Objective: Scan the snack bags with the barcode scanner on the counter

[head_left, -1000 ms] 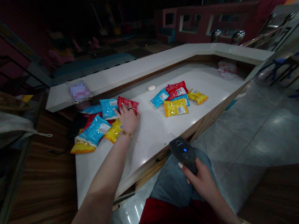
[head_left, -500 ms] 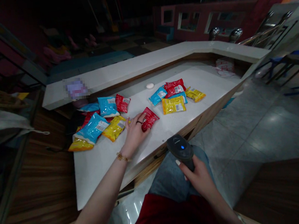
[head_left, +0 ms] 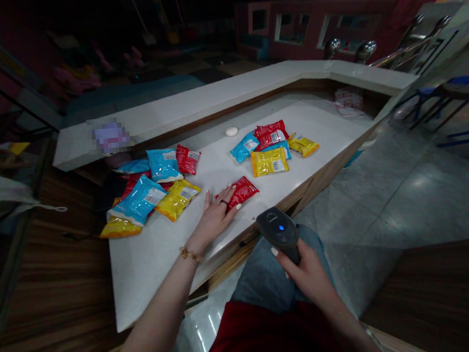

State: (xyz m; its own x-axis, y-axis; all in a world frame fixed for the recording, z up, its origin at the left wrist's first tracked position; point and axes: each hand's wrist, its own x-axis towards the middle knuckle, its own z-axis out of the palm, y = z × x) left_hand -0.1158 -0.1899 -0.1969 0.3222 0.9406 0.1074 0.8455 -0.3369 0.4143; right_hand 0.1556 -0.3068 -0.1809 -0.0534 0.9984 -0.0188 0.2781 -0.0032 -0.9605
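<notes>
My left hand (head_left: 218, 214) lies with fingers spread on the near end of a red packet (head_left: 244, 190) on the white counter (head_left: 160, 270). In my right hand (head_left: 306, 271) is a dark handheld scanner (head_left: 278, 228) with a lit blue light, held in front of the counter's edge. Left of my left hand, blue, red and yellow packets lie in a pile, with a yellow packet (head_left: 178, 198) nearest. Beyond the red packet sits a second group, including a yellow packet (head_left: 269, 162) and a blue packet (head_left: 244, 148).
A small white oval object (head_left: 231, 132) rests behind the packets. The raised ledge (head_left: 195, 104) runs along the counter's back. Stools (head_left: 443, 100) stand at the right. A pale cloth bag (head_left: 2, 196) hangs at the left.
The red packet under my left hand has turned and lies slightly nearer the counter's front edge. My left fingers have spread out. The view has shifted a little.
</notes>
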